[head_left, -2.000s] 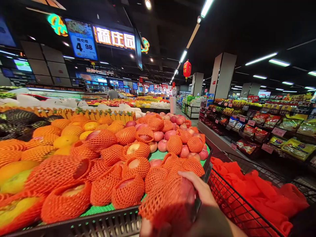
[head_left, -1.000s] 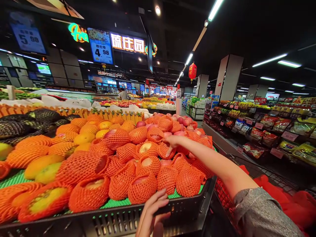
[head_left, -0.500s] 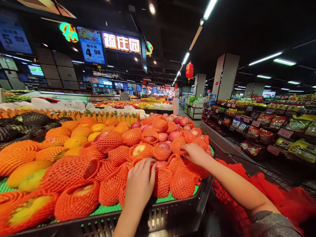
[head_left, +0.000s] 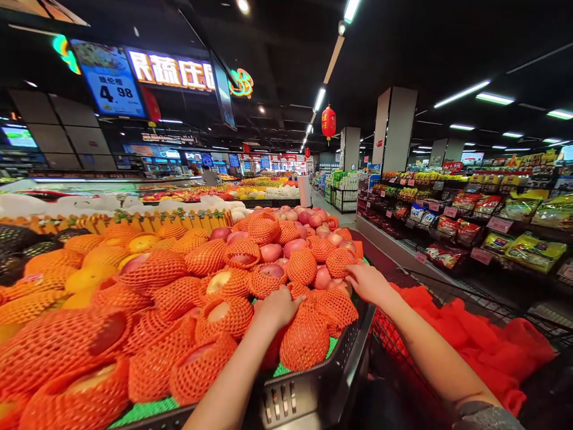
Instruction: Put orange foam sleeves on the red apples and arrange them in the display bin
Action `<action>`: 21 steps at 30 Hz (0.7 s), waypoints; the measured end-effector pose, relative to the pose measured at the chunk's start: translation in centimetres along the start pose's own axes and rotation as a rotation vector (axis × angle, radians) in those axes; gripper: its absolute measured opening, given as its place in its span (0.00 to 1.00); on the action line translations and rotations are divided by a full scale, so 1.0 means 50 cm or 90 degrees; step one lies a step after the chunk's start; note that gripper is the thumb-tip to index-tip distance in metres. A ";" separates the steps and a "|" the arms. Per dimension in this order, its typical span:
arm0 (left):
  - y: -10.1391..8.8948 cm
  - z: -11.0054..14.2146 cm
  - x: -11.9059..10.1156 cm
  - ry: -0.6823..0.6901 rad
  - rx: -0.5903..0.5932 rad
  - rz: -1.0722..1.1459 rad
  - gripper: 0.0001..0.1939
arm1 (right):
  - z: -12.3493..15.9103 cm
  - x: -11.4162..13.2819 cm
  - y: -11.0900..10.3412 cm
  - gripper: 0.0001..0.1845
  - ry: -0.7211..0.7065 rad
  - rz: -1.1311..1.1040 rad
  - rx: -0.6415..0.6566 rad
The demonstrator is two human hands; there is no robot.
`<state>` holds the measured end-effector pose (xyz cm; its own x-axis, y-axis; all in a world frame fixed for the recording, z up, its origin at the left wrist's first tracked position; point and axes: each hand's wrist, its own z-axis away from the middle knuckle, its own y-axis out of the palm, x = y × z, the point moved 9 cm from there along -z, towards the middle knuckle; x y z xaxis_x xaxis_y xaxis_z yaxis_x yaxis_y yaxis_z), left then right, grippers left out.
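My left hand (head_left: pixel 278 307) reaches into a heap of fruit in orange foam nets, back of the hand up and thumb out to the right. Its other fingertips are hidden among the fruit, so its grip does not show. A netted apple (head_left: pixel 304 340) lies just right of it. My right hand (head_left: pixel 367 282) is at the heap's right edge, fingers curled against the side of another netted apple (head_left: pixel 341 261). Bare red apples (head_left: pixel 271 253) show between the nets. Black crate walls (head_left: pixel 308 385) and green matting (head_left: pixel 147 411) edge the heap in front.
Netted mangoes (head_left: pixel 89 278) fill the left side, behind them a small wooden fence (head_left: pixel 156 222). At lower right stands a wire basket with red netting (head_left: pixel 474 346). Shelves of packaged goods (head_left: pixel 470 209) line the right, past the aisle (head_left: pixel 329 206).
The view has turned slightly right and moved closer. My left hand has pushed farther into the heap, fingertips now out of sight. My right hand has shifted along the heap's right edge.
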<state>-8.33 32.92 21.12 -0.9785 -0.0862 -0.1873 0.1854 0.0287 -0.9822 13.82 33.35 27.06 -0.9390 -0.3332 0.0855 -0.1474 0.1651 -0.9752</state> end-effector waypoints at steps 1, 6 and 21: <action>0.001 -0.005 -0.004 -0.007 0.005 0.004 0.24 | -0.001 -0.005 -0.002 0.17 0.003 -0.013 -0.019; -0.006 -0.011 -0.023 -0.020 0.013 0.033 0.22 | 0.002 0.010 0.008 0.15 -0.051 -0.084 -0.057; -0.055 -0.012 0.048 0.055 -0.020 0.019 0.08 | -0.094 0.298 0.103 0.28 -0.496 -0.073 0.100</action>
<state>-11.23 33.22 23.36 -0.9770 0.0018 -0.2131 0.2128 0.0619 -0.9751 -2.39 33.62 24.27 -0.4257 -0.9017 0.0760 -0.1290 -0.0227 -0.9914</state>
